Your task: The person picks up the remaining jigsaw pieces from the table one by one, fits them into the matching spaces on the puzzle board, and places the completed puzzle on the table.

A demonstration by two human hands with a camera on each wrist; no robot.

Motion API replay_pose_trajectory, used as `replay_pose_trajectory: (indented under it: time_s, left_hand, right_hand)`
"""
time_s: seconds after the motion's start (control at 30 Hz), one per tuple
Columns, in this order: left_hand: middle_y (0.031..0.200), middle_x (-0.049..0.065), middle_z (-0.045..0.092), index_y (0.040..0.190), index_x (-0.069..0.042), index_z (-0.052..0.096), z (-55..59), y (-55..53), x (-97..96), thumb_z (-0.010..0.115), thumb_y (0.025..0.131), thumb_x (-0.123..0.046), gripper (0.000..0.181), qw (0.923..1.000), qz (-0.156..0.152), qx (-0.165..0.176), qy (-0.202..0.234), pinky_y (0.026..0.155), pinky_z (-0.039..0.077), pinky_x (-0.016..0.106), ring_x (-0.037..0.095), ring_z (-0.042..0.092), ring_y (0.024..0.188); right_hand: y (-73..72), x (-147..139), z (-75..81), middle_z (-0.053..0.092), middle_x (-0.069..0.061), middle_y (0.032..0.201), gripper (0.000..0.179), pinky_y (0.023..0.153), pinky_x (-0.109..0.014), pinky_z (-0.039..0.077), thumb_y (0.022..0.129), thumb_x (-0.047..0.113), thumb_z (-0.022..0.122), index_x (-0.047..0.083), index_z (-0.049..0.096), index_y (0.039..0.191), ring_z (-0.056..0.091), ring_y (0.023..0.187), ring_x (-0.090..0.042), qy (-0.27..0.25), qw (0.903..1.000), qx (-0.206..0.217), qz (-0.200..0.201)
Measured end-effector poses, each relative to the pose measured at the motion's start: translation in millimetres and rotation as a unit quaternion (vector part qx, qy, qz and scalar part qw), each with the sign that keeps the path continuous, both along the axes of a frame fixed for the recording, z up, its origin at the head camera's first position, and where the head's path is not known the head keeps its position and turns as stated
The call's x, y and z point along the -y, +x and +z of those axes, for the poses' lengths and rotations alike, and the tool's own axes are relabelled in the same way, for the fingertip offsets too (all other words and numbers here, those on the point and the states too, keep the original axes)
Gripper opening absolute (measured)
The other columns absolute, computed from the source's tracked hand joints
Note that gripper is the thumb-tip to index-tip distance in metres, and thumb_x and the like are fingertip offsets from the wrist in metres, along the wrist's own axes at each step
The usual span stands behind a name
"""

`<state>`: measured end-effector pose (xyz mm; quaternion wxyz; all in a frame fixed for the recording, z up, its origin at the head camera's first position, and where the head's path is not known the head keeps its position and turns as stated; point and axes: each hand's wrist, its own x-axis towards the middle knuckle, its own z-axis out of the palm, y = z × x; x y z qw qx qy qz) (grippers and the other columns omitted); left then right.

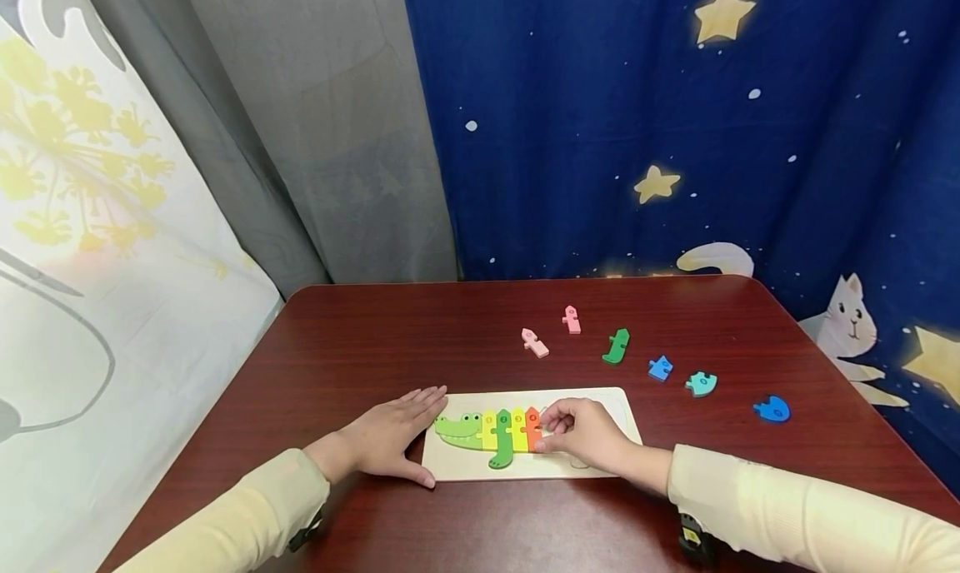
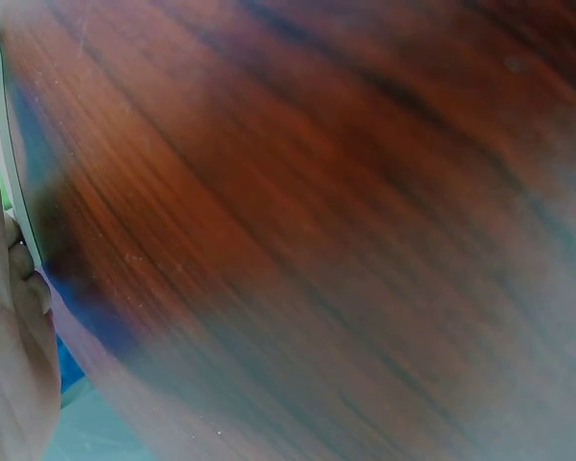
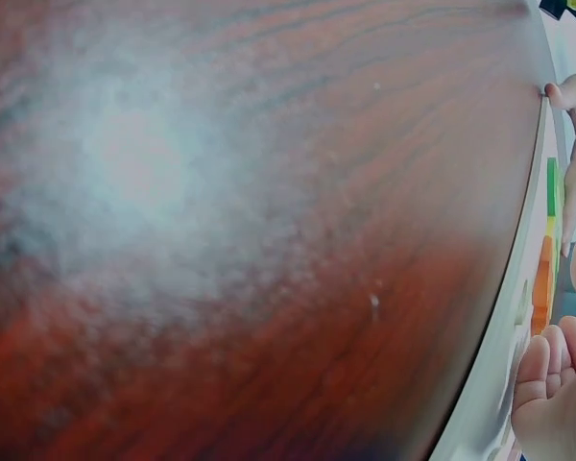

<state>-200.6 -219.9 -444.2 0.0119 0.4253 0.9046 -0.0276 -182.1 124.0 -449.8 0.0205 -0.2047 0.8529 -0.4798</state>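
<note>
1. Largest, we see a starry blue curtain (image 1: 570, 140) hanging behind the bench, with a grey curtain (image 1: 322, 132) beside it.
2. Next we have the reddish-brown bench (image 1: 390, 340), whose grain fills most of both wrist views.
3. Two pale sleeves (image 1: 795, 502) reach in from either side along its near part.
4. Between them we find the pale puzzle board (image 1: 465, 466), flat on the bench.
5. The hands are apart, one at each side of the puzzle. We see the left hand (image 1: 393, 435) with straight fingers, resting at the board's left edge. The right hand (image 1: 588, 431) is over the board's right half, its fingers curled and its thumb beside the orange piece (image 1: 533, 430); we cannot tell whether it pinches that piece.
6. Set in the board we see a crocodile's green head (image 1: 459, 430), then a light-orange piece (image 1: 489, 430), a green leg piece (image 1: 503, 440), a yellow piece (image 1: 518, 430) and the orange one, joined in a row.
7. Smallest, we count six loose pieces on the bench beyond the board: a green one (image 1: 617, 346), two pink ones (image 1: 535, 343), two blue ones (image 1: 772, 409) and a teal one (image 1: 701, 384).
</note>
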Motion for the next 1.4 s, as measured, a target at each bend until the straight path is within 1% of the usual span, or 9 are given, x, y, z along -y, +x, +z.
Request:
replay_pose_trajectory:
  time_s: [0.17,0.27,0.43,0.57,0.7,0.9,1.03,1.2,1.4]
  left_hand:
    - [0.16,0.013,0.018,0.153,0.0,0.023,0.0,-0.1,0.1,0.04,0.075,-0.087,0.118,0.9999,0.006,0.01,-0.01,0.117,0.019,0.036,0.023,0.016,0.146]
    - [0.16,0.013,0.017,0.153,-0.001,0.023,0.5,0.0,0.2,0.041,0.075,-0.087,0.118,0.9999,0.006,0.01,-0.009,0.117,0.019,0.036,0.023,0.016,0.146]
    - [0.159,0.014,0.019,0.152,0.001,0.025,0.9,-0.1,0.1,0.041,0.075,-0.087,0.118,1.0,0.001,0.005,-0.004,0.117,0.021,0.038,0.025,0.019,0.145]
    - [0.16,0.013,0.018,0.153,0.0,0.023,1.1,-0.2,0.1,0.04,0.075,-0.087,0.118,0.9999,0.006,0.008,-0.01,0.117,0.018,0.036,0.024,0.017,0.146]
    - [0.16,0.012,0.016,0.154,-0.001,0.022,1.5,0.0,-0.2,0.04,0.075,-0.087,0.118,0.9998,0.01,0.012,-0.014,0.117,0.017,0.035,0.023,0.015,0.146]
    - [0.16,0.013,0.017,0.153,-0.001,0.022,2.2,0.9,-0.5,0.04,0.075,-0.087,0.118,0.9997,0.011,0.013,-0.015,0.118,0.016,0.034,0.023,0.015,0.146]
    - [0.16,0.013,0.017,0.153,-0.001,0.022,1.9,1.1,-0.5,0.04,0.075,-0.087,0.118,0.9997,0.013,0.014,-0.014,0.118,0.016,0.034,0.023,0.015,0.146]
    - [0.16,0.012,0.016,0.154,-0.002,0.022,0.2,0.9,-0.3,0.04,0.075,-0.088,0.118,0.9997,0.015,0.014,-0.015,0.118,0.016,0.034,0.021,0.014,0.146]
    - [0.16,0.012,0.016,0.154,-0.001,0.021,-0.7,0.3,-0.4,0.04,0.075,-0.088,0.118,0.9996,0.015,0.015,-0.016,0.117,0.016,0.034,0.022,0.014,0.146]
  right_hand:
    - [-3.4,-1,3.5,0.064,-0.001,0.078,0.029,0.066,-0.023,0.051,0.071,0.012,0.086,0.002,0.07,0.092,0.057,0.072,-0.014,-0.012,0.9999,0.001,-0.005]
    - [-6.9,-1,5.8,0.065,-0.004,0.082,0.03,0.069,-0.024,0.051,0.073,0.013,0.086,0.002,0.069,0.095,0.058,0.076,-0.015,-0.018,0.9998,0.001,-0.007]
    - [-15.8,-3,9.7,0.066,-0.007,0.087,0.034,0.07,-0.025,0.052,0.074,0.014,0.085,0.0,0.068,0.099,0.06,0.079,-0.017,-0.026,0.9996,0.002,-0.01]
    - [-23.7,-5,13.3,0.067,-0.01,0.094,0.037,0.073,-0.026,0.053,0.075,0.014,0.085,-0.001,0.067,0.104,0.061,0.084,-0.019,-0.029,0.9994,0.007,-0.016]
    - [-32.2,-5,16.9,0.068,-0.014,0.1,0.04,0.077,-0.028,0.053,0.076,0.014,0.084,-0.003,0.066,0.108,0.063,0.088,-0.022,-0.037,0.999,0.013,-0.022]
    - [-46.6,-6,20.3,0.066,-0.017,0.102,0.042,0.078,-0.029,0.052,0.077,0.014,0.083,-0.004,0.065,0.111,0.061,0.09,-0.027,-0.033,0.9988,0.018,-0.032]
    - [-56.8,-6,21.7,0.065,-0.02,0.104,0.043,0.081,-0.032,0.051,0.078,0.012,0.082,-0.006,0.063,0.113,0.06,0.092,-0.03,-0.037,0.9984,0.023,-0.035]
    - [-69.8,-6,22.3,0.062,-0.021,0.108,0.046,0.083,-0.034,0.05,0.08,0.013,0.081,-0.007,0.061,0.116,0.058,0.094,-0.029,-0.039,0.9976,0.038,-0.043]
    - [-84.6,-5,22.7,0.061,-0.017,0.11,0.049,0.084,-0.034,0.051,0.081,0.015,0.081,-0.004,0.06,0.12,0.056,0.095,-0.025,-0.024,0.9965,0.051,-0.061]
